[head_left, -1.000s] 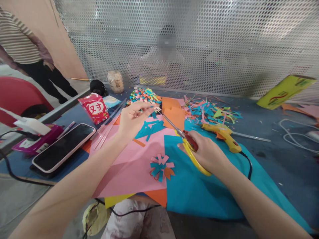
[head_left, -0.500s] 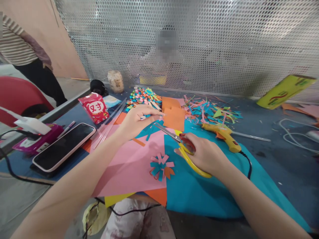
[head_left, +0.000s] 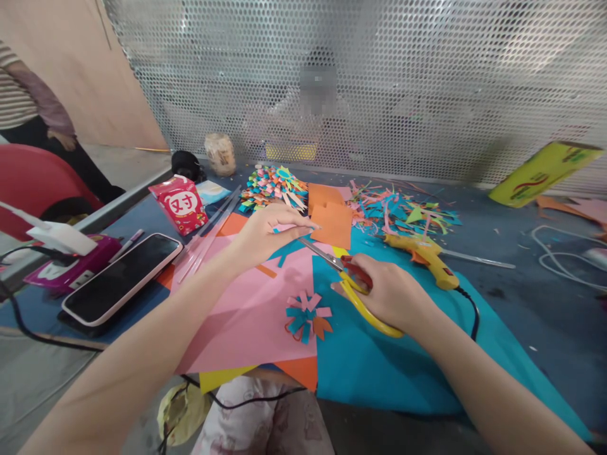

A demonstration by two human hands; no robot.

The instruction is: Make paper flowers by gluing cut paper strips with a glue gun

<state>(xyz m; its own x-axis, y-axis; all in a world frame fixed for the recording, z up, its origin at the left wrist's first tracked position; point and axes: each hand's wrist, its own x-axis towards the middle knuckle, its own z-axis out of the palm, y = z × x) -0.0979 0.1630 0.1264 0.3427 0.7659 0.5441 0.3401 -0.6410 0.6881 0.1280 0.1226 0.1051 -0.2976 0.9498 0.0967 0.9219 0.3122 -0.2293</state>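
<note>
My right hand [head_left: 389, 287] is wrapped round the yellow-handled scissors [head_left: 363, 309], whose blades point up and left. Just beyond the blade tips, my left hand [head_left: 272, 234] has its thumb and forefinger pinched together; what lies between them is too small to name. Beneath are a pink sheet [head_left: 237, 322] and a blue sheet [head_left: 379, 373]. A flower-like ring of pink, blue and orange paper strips [head_left: 308, 318] rests where they meet. Orange paper squares [head_left: 332, 222] lie beyond the scissors.
A yellow glue gun [head_left: 427, 258] lies right, near a heap of paper scraps [head_left: 398, 208]. Small folded pieces [head_left: 270, 186] are piled at the back. A phone [head_left: 122, 278], power strip [head_left: 71, 265] and red packet [head_left: 180, 205] stand left. A person [head_left: 38, 114] is beyond the table.
My left hand has shifted slightly right and down, closer to the blade tips. The scissors look more closed. The person at the far left has moved left.
</note>
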